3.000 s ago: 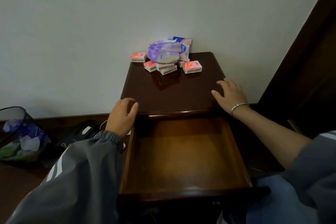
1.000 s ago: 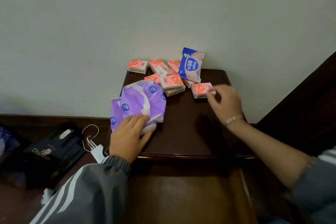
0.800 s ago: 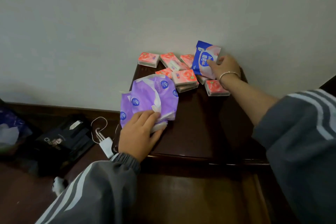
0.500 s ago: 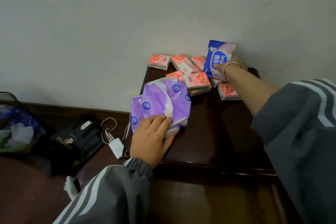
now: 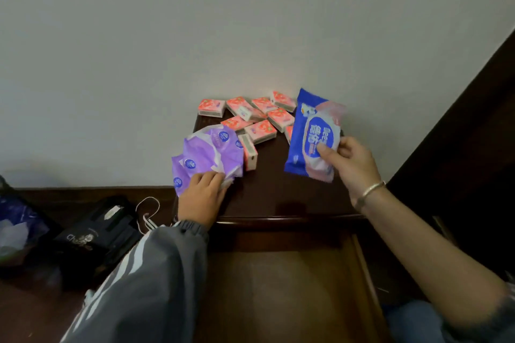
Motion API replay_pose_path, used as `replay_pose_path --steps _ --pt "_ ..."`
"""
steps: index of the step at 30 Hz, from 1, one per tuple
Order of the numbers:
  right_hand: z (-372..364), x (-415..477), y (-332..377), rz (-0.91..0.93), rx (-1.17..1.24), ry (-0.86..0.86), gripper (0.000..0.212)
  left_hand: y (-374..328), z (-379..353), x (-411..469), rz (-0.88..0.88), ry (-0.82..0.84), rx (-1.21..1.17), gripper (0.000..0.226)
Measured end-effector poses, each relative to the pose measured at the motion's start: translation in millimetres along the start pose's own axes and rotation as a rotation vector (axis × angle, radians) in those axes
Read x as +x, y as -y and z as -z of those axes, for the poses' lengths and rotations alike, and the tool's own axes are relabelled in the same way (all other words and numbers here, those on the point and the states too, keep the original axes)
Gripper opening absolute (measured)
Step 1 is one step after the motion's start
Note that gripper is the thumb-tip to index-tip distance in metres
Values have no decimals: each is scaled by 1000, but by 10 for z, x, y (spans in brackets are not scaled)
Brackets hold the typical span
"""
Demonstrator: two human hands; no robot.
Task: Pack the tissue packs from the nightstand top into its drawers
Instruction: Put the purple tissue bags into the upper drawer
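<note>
On the dark wooden nightstand top [image 5: 278, 198], several small pink tissue packs [image 5: 260, 131] lie scattered near the wall. My left hand [image 5: 202, 195] grips the near edge of a bundle of purple tissue packs [image 5: 209, 157] at the top's left side. My right hand [image 5: 349, 166] holds a blue tissue pack [image 5: 312, 136] lifted above the top's right side, thumb across its front. Below the top, the drawer [image 5: 278, 287] stands pulled out with nothing seen inside it.
On the floor to the left lie a black bag [image 5: 94, 237], a white charger with its cable [image 5: 147, 214] and a bin with a blue liner [image 5: 16, 228]. Dark wooden furniture [image 5: 459, 147] rises at the right. A white wall stands behind the nightstand.
My right hand has taken the blue pack from the wall and lifted it toward me. My left hand still grips the purple bundle. One pink pack now lies beside the bundle.
</note>
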State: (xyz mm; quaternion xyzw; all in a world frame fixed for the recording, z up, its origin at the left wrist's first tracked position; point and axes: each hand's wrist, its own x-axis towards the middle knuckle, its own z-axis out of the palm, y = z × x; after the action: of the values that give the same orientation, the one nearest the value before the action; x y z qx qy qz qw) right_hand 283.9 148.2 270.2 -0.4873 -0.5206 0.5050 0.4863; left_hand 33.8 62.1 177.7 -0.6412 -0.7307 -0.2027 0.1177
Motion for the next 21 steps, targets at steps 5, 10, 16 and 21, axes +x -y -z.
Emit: replay_pose_path --steps 5,10,16,21 --pt "488 -1037 -293 -247 -134 155 17 65 297 -240 48 -113 -39 42" --pt "405 -1457 -737 -486 -216 283 21 287 708 -688 158 -227 -33 35" --pt "-280 -1556 -1210 -560 -431 417 18 561 1022 -1281 301 -219 -7 25" --pt "-797 -1776 -1421 -570 -781 794 49 669 1101 -1588 328 -220 -11 27"
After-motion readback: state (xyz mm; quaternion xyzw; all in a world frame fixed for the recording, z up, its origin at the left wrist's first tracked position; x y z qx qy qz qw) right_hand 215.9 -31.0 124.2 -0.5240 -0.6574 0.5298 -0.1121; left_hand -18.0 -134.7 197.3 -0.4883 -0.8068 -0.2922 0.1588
